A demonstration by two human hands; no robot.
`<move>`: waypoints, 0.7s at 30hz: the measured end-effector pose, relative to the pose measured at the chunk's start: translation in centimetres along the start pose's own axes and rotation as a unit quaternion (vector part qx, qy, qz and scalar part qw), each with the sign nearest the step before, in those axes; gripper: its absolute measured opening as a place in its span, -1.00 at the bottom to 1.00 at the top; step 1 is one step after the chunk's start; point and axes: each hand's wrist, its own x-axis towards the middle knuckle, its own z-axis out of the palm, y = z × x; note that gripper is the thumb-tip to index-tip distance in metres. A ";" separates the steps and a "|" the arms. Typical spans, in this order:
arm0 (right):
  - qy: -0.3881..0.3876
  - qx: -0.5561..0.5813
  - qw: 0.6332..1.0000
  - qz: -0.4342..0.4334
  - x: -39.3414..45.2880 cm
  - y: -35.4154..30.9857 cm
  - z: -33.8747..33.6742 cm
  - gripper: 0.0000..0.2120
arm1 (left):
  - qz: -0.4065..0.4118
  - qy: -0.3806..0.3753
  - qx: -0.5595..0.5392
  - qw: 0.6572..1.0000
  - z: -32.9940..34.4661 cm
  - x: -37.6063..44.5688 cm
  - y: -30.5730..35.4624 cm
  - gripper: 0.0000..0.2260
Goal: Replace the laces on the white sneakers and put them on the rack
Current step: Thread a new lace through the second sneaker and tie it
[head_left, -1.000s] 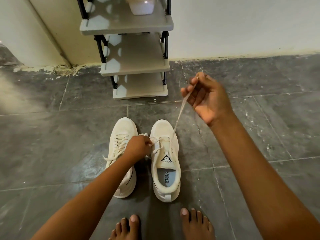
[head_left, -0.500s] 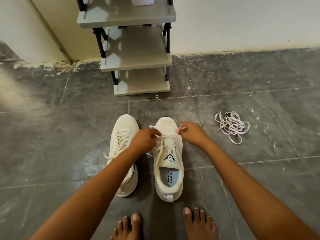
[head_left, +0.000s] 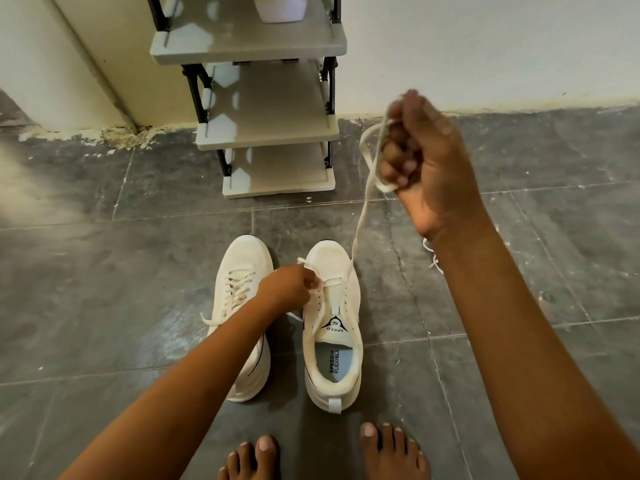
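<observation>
Two white sneakers stand side by side on the grey tiled floor, toes toward the rack. The left sneaker [head_left: 242, 306] is laced. The right sneaker [head_left: 334, 327] is mostly unlaced, tongue exposed. My left hand [head_left: 291, 289] pinches the right sneaker's upper edge near the front eyelets. My right hand [head_left: 422, 157] is raised high, fist closed on a cream lace [head_left: 363, 202] that runs taut down to the right sneaker's toe end. The grey shelf rack [head_left: 266, 133] stands against the wall straight ahead.
A second bundle of laces [head_left: 433, 258] lies on the floor right of the shoes, mostly hidden behind my right forearm. A white plastic container [head_left: 280, 8] sits on the rack's upper shelf. My bare feet [head_left: 322, 455] are at the bottom edge.
My right hand rose from the right sneaker's eyelets up and to the right, drawing the lace out taut. My left hand stayed on the sneaker.
</observation>
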 end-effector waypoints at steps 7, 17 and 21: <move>0.095 -0.405 0.903 0.103 -0.3 5.5 -2.2 -0.66 | -0.058 0.175 -0.069 0.980 -3.0 0.0 -2.9 -0.80; 0.099 -0.397 0.898 0.164 -0.4 9.4 -3.3 -0.67 | 0.015 0.062 0.228 0.972 0.3 -0.2 -2.6 -0.86; 0.098 -0.374 0.908 0.161 -0.7 10.5 -4.1 -0.74 | 0.077 0.023 0.314 0.946 2.4 0.1 -2.2 -0.81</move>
